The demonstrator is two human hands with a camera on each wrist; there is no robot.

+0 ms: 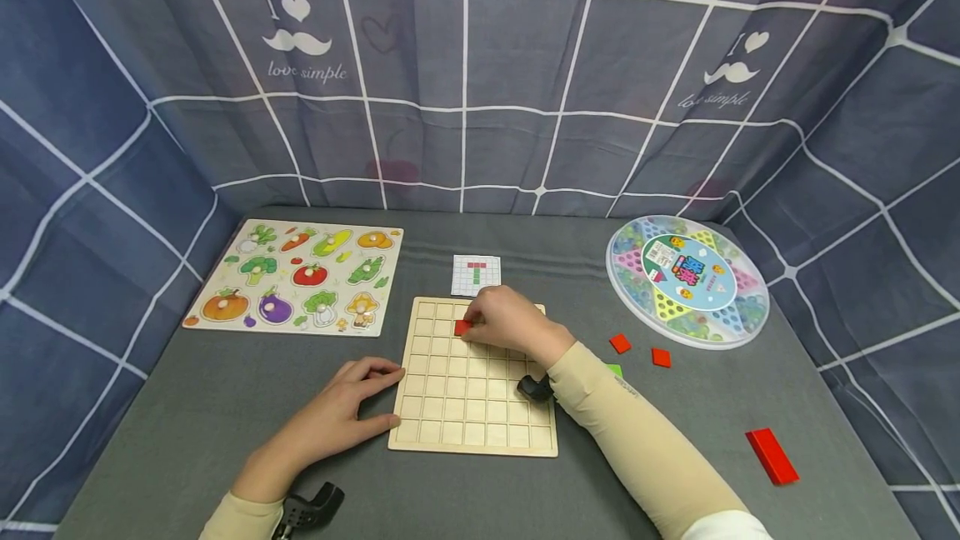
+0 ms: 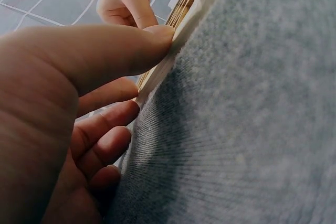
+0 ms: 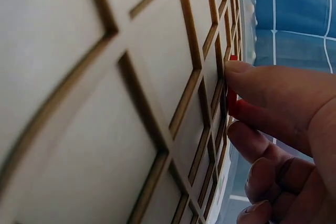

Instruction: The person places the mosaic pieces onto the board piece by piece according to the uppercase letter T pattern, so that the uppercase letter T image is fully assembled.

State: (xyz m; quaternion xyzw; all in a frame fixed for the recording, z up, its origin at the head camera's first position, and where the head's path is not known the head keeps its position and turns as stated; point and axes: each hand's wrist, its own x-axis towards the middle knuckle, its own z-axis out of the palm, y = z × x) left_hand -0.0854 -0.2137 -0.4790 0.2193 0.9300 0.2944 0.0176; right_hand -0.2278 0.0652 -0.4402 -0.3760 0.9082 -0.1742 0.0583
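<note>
The right hand (image 1: 513,322) pinches a small red square (image 1: 461,327) between thumb and finger, close to twelve o'clock on the wooden board (image 1: 465,407), and the left hand (image 1: 337,408), thumb and fingers apart, touches the board's edge around nine o'clock.
</note>
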